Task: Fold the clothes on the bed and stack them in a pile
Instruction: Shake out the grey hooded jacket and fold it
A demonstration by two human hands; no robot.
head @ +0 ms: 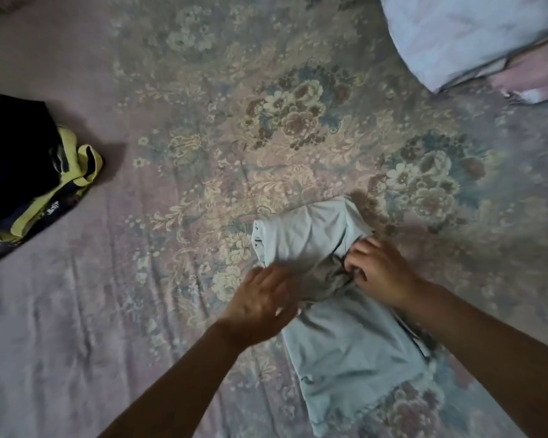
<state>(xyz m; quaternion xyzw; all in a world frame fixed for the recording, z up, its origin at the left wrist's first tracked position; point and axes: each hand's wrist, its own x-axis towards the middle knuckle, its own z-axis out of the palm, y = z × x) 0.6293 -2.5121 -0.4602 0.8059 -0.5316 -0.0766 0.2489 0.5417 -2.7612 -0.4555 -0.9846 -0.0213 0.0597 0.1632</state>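
A pale blue garment (pixel 345 343) lies on the bed at lower centre, its far part doubled over onto itself. My left hand (pixel 263 303) lies on the garment's left edge at the fold, blurred, fingers fairly straight. My right hand (pixel 377 270) is at the right side of the fold, fingers curled and pinching bunched fabric there. A dark navy and yellow pile of clothes (pixel 29 181) sits at the left edge of the view.
The bed is covered by a floral pinkish bedsheet (pixel 234 121). A light blue pillow or bundle (pixel 469 33) lies at the top right, with a pink cloth (pixel 532 80) beneath it.
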